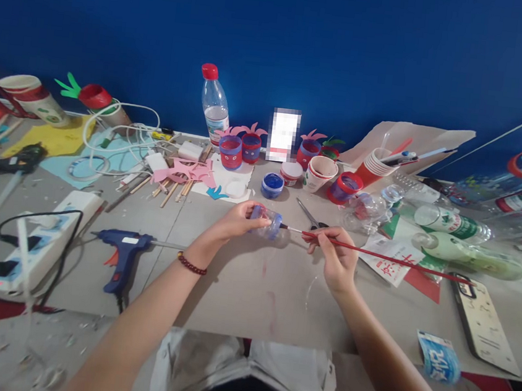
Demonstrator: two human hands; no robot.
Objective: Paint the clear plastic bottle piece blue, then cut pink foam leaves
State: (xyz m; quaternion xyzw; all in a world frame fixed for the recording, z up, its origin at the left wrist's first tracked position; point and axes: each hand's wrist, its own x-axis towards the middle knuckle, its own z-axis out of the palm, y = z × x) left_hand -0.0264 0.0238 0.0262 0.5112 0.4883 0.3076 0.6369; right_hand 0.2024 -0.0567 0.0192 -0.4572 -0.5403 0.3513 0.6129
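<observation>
Red paintbrush (376, 253) pinched by right hand (329, 252); left hand (245, 219) grips plastic cup (268, 223), partly hiding it.

In front of you, a deep blue wall (351, 49) fills the background, brighter near its middle and darker toward the corners. It meets your gray bench (241, 293), whose top shows seams and reddish smears. Red and gray surfaces show below its near edge.

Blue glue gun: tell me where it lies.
Head view, left side: the blue glue gun lies on the table between the white power strip and the left forearm.
</observation>
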